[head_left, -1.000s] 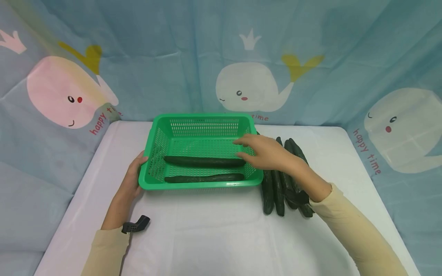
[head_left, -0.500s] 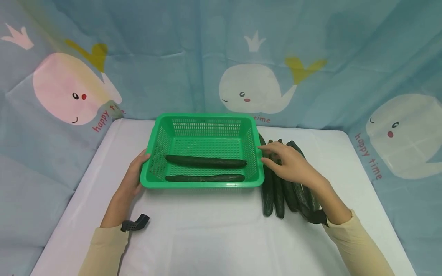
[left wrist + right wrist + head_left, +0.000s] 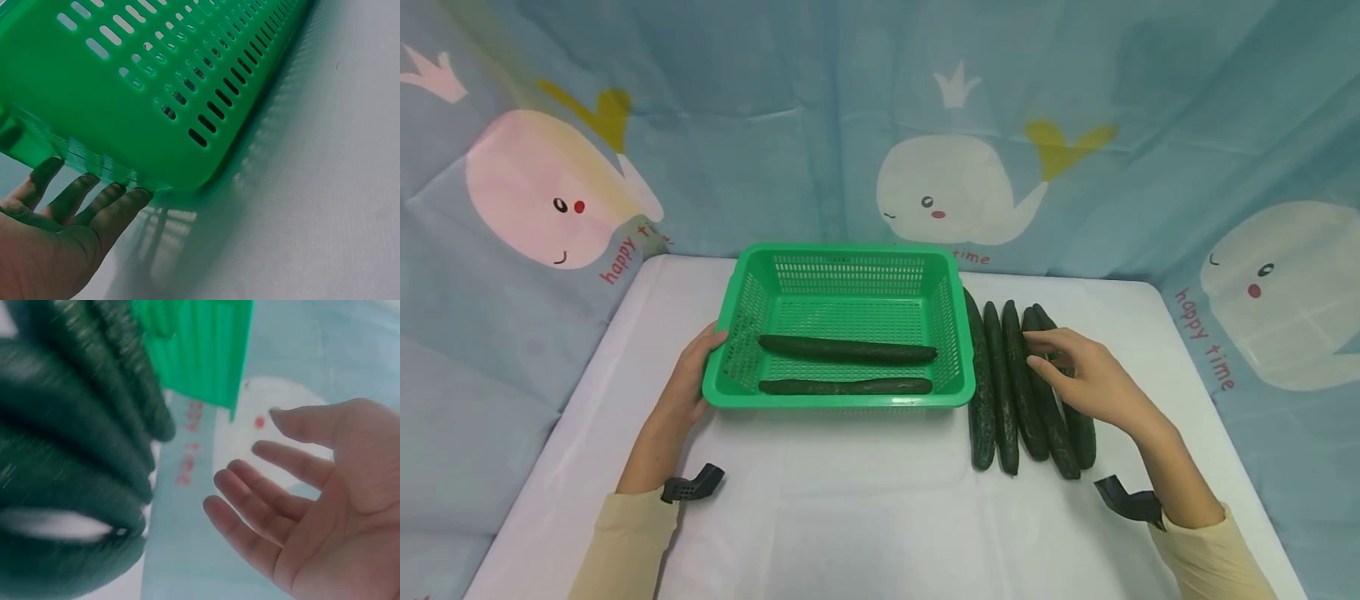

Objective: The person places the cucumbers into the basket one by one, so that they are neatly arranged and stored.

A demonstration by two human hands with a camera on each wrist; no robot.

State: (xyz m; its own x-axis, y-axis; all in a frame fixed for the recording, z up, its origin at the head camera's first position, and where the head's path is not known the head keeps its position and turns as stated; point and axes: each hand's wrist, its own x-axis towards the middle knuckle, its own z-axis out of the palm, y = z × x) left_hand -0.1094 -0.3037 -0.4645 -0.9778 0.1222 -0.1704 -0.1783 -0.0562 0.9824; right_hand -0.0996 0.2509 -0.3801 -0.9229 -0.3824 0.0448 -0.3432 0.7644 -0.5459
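Observation:
My left hand (image 3: 691, 371) holds the left end of a green plastic basket (image 3: 838, 400), its thumb at the rim. In the left wrist view the fingers (image 3: 75, 194) lie against the outer wall. Inside the basket are two long dark cucumbers, one across the middle (image 3: 847, 350) and one near the front wall (image 3: 846, 387). My right hand (image 3: 1093, 375) hovers over the right side of a row of cucumbers (image 3: 1003, 392). Nothing is in its grasp; the right wrist view has its fingers (image 3: 250, 531) spread and loosely bent, apart from the cucumbers.
The row of several cucumbers lies right against the basket's right side. A white-covered table (image 3: 865, 517) bears everything. Behind it hangs a blue curtain (image 3: 820, 167) printed with whales. Each wrist carries a black strap device, one on the left (image 3: 694, 484), one on the right (image 3: 1127, 502).
My right hand has moved rightward, from over the basket's right edge to above the cucumber row. The left hand, the basket and its two cucumbers have stayed nearly still.

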